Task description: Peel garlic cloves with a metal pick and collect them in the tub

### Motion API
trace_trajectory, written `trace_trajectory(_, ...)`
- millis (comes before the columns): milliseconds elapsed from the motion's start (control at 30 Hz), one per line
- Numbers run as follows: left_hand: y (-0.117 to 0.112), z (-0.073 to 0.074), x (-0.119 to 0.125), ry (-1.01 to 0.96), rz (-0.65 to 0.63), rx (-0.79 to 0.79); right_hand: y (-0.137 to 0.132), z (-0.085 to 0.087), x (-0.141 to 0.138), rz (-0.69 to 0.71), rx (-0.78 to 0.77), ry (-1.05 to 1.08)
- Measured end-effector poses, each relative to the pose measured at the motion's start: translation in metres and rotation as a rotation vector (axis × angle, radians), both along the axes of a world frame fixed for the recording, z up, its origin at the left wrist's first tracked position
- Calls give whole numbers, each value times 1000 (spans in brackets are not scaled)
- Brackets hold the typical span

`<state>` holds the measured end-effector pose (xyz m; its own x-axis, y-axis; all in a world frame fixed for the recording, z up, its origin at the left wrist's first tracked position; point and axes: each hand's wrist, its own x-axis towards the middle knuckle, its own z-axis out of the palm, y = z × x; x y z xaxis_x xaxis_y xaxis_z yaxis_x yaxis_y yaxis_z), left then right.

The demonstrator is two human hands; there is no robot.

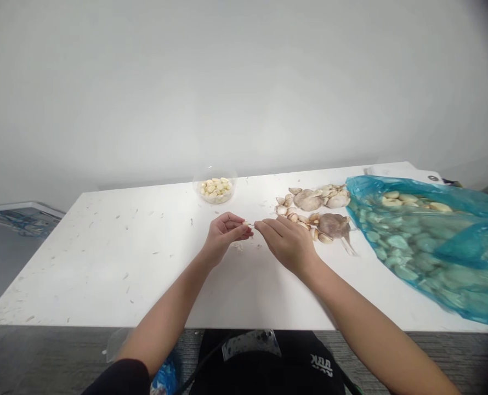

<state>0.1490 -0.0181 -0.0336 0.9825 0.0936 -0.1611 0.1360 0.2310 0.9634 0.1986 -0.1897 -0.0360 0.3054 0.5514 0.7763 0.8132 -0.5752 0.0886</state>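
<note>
Over the middle of the table, my left hand (224, 235) pinches a small pale garlic clove (246, 223) between thumb and fingers. Facing it, my right hand (287, 241) is closed on a thin tool, mostly hidden by the fingers; a short narrow tip shows against the clove. Just beyond my right hand lie unpeeled garlic cloves (302, 219) and a brownish garlic bulb (332, 225) with its stalk. A clear round bowl (197, 192) of peeled cloves (216, 188) stands farther back, left of centre.
To the right, a large blue plastic bag (408, 258) bulges with garlic. Loose papery skins (310, 199) lie by the garlic, and peel scraps dot the white table (104, 263). A grey wall (227, 82) rises behind; the table's front edge is close to my body.
</note>
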Motion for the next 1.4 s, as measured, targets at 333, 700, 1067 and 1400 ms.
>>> trace_trajectory(333,-2,2,1,12,5,-27,1,4,0,2,51,23)
trace_trajectory(700,-1,1,0,-34,-10,-41,3,2,-1,3,38,38)
trace_trajectory(1067,0,-1,1,-42,-21,-30,0,-1,1,-10,3,18)
trace_trajectory(1400,1,-2,1,-28,-41,-49,-1,6,1,22,34,55)
